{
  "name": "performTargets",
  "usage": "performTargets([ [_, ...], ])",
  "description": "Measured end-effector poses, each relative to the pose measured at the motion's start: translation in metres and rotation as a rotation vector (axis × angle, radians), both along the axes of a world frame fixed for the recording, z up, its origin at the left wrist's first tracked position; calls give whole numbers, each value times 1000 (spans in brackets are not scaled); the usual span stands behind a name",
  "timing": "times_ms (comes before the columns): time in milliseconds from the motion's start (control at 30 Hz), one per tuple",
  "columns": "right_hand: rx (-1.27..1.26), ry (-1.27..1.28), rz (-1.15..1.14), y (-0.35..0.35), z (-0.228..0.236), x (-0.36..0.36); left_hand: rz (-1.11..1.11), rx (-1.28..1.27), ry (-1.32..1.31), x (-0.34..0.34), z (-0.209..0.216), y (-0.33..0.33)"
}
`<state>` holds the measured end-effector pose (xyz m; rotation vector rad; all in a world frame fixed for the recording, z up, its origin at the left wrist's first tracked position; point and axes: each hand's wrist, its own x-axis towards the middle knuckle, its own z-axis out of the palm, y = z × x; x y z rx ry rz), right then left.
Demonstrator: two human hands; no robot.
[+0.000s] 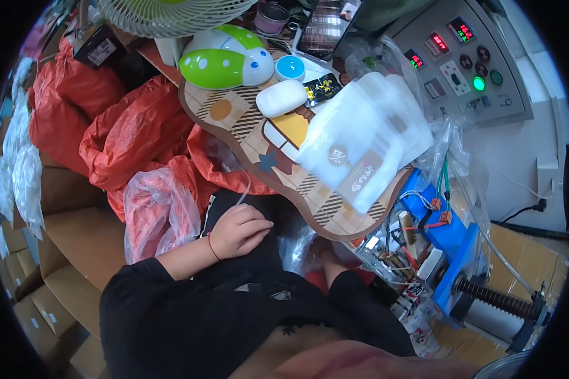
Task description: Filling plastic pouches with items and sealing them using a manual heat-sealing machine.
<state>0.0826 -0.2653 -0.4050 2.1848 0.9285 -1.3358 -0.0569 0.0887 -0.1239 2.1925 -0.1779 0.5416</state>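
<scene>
My left hand [239, 231] rests on my dark-clothed lap, a thin red cord round its wrist. Its fingers are curled together, and whatever they may hold is hidden. A thin pale strip [246, 187] runs up from beside that hand toward the red bags. Low under the table's edge, my right hand [318, 250] shows only in part; its fingers cannot be made out. Crumpled clear plastic [295, 248] lies next to it. On the patterned table [278, 170] in front of me, a stack of frosted white plastic bags [354, 136] hangs slightly over the right edge.
A green-and-white beetle-shaped case [224, 60], a white oval object [281, 98], a blue-lidded jar [290, 67] and a phone [327, 28] crowd the table's back below a fan [171, 14]. Red sacks [133, 136] pile leftward. A control panel [461, 69] and blue machine [452, 259] stand right.
</scene>
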Motion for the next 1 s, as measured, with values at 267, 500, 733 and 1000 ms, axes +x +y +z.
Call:
performTargets([
  [267, 301, -134, -350, -53, 36, -15, 383, 134, -407, 111, 82, 56],
  [500, 337, -108, -566, -73, 83, -39, 502, 95, -65, 242, 126, 130],
  [733, 589, -188, -615, -80, 103, -58, 147, -421, -39, 305, 92, 166],
  [1000, 480, -162, -654, -88, 84, -58, 394, -235, 91, 308, 98, 166],
])
